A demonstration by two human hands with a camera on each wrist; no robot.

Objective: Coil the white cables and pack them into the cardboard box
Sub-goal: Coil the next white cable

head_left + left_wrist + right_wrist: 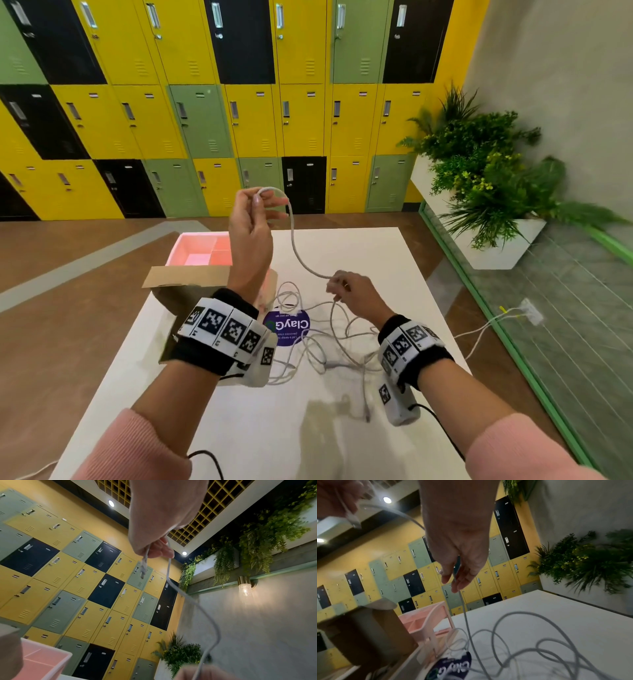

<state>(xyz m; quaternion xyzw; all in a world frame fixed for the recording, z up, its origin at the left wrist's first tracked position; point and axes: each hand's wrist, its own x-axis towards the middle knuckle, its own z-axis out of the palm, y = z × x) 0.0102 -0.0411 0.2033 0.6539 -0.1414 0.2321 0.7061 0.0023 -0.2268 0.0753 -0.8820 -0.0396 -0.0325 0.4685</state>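
Observation:
A white cable (294, 240) runs between both hands above the white table (394, 260). My raised left hand (255, 219) pinches the cable near its plug end, and the plug (142, 572) hangs below the fingers. Lower and to the right, my right hand (346, 291) grips the same cable (462, 601), which drops from it into a loose tangle of white cables (329, 346) on the table. The cardboard box (181, 291) stands open at the table's left edge, partly hidden behind my left wrist.
A pink compartment tray (202, 250) sits behind the box. A purple round sticker (287, 327) lies on the table under the cables. Coloured lockers (205, 120) fill the far wall. A planter (486, 178) stands to the right, beside a glass partition with cables on the floor.

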